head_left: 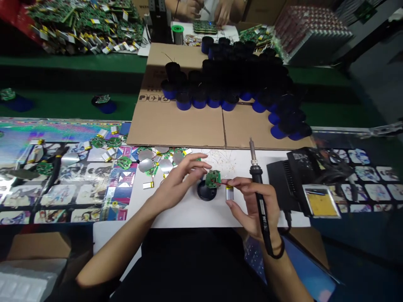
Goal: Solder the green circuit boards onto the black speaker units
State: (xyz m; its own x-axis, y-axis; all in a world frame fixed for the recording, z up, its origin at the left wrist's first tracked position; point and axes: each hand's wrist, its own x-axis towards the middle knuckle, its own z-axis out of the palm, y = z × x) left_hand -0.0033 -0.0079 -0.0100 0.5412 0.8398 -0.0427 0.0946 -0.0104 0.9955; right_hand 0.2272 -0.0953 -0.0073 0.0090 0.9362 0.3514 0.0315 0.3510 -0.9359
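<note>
My right hand (252, 205) grips a black soldering iron (260, 197) upright, its metal tip pointing up and away from the work. Between the thumb and forefinger of that hand is a small silver pouch battery (229, 193) with a yellow-taped end. A thin red wire runs from it to a round green circuit board (213, 179), which sits on a black round stand (207, 191). My left hand (178, 184) lies open beside the stand, its fingertips just left of the board and apparently not touching it.
Loose round boards, silver discs and pouch batteries (148, 185) lie on the white work sheet (185, 214) and a printed mat (56, 193) to the left. A black soldering station (302, 180) stands right. Blue-and-black cylinders (229, 84) fill a cardboard sheet (176, 126) ahead. A co-worker's hands (204, 10) work beyond.
</note>
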